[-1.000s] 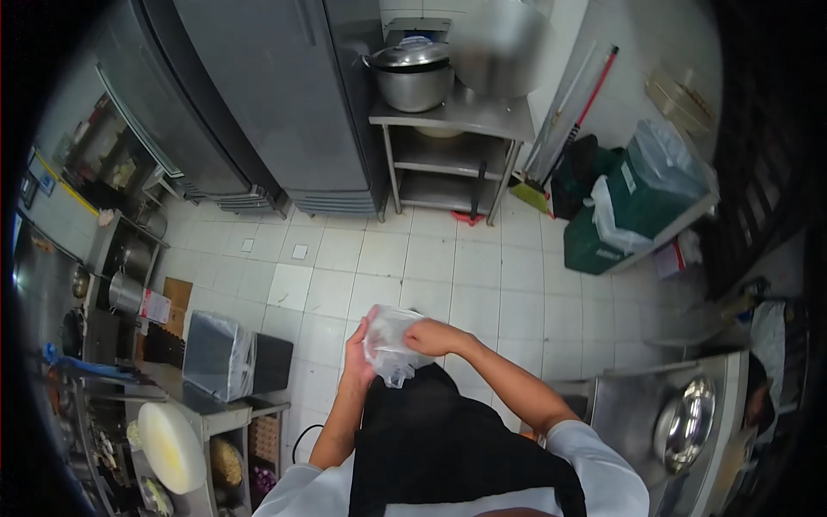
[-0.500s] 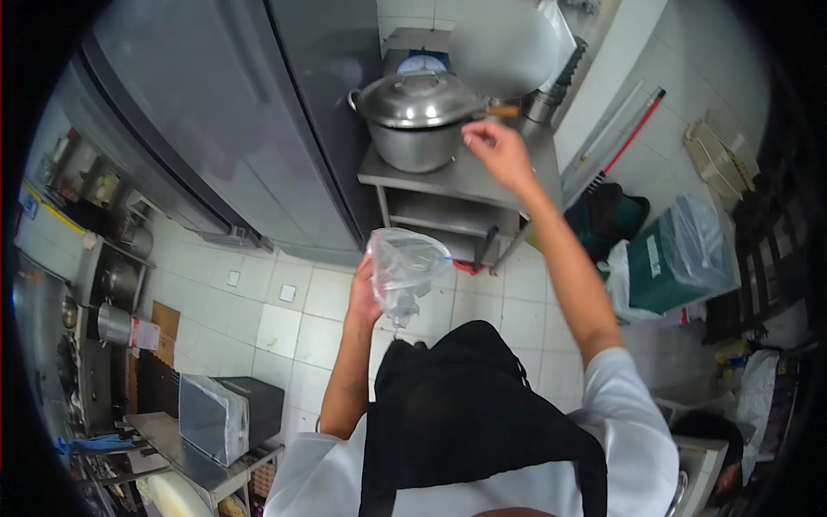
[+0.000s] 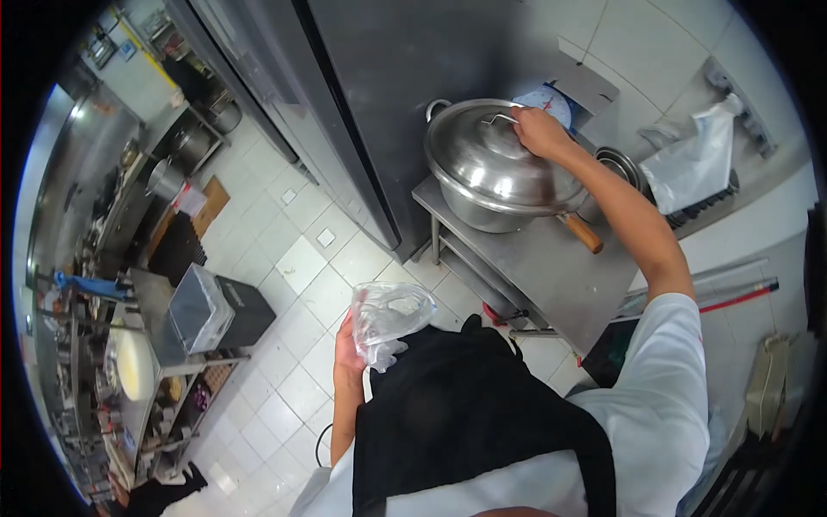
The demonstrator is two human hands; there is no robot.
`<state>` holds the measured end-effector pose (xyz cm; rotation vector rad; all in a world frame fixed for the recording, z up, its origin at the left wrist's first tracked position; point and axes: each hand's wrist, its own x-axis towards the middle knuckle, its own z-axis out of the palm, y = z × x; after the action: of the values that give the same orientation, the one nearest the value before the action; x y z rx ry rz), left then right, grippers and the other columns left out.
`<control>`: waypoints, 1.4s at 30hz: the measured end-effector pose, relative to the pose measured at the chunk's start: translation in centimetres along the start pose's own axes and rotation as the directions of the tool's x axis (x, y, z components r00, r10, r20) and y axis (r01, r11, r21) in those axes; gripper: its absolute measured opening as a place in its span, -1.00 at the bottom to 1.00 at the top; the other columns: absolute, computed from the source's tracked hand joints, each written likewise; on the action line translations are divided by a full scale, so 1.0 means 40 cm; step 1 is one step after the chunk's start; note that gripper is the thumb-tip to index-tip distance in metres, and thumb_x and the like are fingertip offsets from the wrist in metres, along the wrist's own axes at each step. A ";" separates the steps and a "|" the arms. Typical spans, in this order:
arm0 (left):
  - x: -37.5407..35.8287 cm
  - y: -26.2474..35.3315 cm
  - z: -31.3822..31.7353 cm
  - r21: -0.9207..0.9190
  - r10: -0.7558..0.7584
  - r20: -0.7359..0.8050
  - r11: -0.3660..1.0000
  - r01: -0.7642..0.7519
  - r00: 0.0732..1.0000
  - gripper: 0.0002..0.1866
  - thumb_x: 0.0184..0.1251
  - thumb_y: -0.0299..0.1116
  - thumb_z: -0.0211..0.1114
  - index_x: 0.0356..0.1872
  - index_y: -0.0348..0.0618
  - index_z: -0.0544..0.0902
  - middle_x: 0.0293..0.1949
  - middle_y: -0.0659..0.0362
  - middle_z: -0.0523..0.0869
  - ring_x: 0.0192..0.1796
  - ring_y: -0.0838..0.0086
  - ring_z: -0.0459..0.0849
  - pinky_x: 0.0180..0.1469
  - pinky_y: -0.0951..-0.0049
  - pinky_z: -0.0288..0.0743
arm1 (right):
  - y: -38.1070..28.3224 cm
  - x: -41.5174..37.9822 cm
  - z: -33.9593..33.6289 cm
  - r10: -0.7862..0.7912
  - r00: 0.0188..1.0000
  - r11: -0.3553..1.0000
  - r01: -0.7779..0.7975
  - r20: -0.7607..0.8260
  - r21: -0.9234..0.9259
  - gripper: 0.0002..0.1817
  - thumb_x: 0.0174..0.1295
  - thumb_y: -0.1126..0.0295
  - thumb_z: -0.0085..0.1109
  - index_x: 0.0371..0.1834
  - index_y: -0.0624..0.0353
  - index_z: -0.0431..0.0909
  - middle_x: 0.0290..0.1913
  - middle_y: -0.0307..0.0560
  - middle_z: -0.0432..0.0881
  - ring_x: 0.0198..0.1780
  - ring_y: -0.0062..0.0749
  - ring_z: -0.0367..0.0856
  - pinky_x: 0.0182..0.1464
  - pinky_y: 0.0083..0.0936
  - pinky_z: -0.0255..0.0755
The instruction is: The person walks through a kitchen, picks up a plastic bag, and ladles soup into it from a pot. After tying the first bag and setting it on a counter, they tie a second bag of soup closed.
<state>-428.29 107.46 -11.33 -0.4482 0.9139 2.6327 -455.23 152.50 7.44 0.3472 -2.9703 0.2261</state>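
Observation:
My left hand (image 3: 346, 346) is closed on a clear plastic bag (image 3: 392, 312), held up in front of my apron with its mouth spread. My right hand (image 3: 541, 131) reaches across to the pot lid (image 3: 482, 164), fingers closed at its metal loop handle. The domed, shiny lid rests over a large metal pot (image 3: 487, 214) on a steel table (image 3: 560, 276). From beneath the lid's right side sticks out a wooden handle (image 3: 583, 233); what it belongs to is hidden.
Behind the pot stands a dial scale (image 3: 547, 102). Metal containers (image 3: 620, 168) and a white plastic bag (image 3: 693, 155) are to its right. A tall grey fridge (image 3: 396, 86) borders the table's left. A grey bin (image 3: 228, 306) and a person at lower left (image 3: 159, 495) are farther off.
My right hand has moved from beside the pot up onto the lid's handle. The view has turned and come closer to the table. My left hand still holds the bag.

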 end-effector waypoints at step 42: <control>0.393 0.287 0.459 0.353 -0.011 0.195 0.934 -0.059 0.981 -0.49 0.24 -0.50 0.11 0.27 -0.31 0.49 0.11 -0.04 0.67 0.11 0.20 0.70 0.19 0.22 0.61 | 0.059 -0.835 0.410 0.862 0.315 0.402 -0.902 -0.398 0.157 -0.60 0.20 0.41 0.28 0.11 0.31 0.63 -0.03 0.30 0.70 0.01 0.22 0.67 0.08 -0.06 0.52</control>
<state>-450.39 113.67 2.42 -0.0870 1.3017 2.3998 -425.65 159.32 -14.18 -1.2744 -2.3363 0.2144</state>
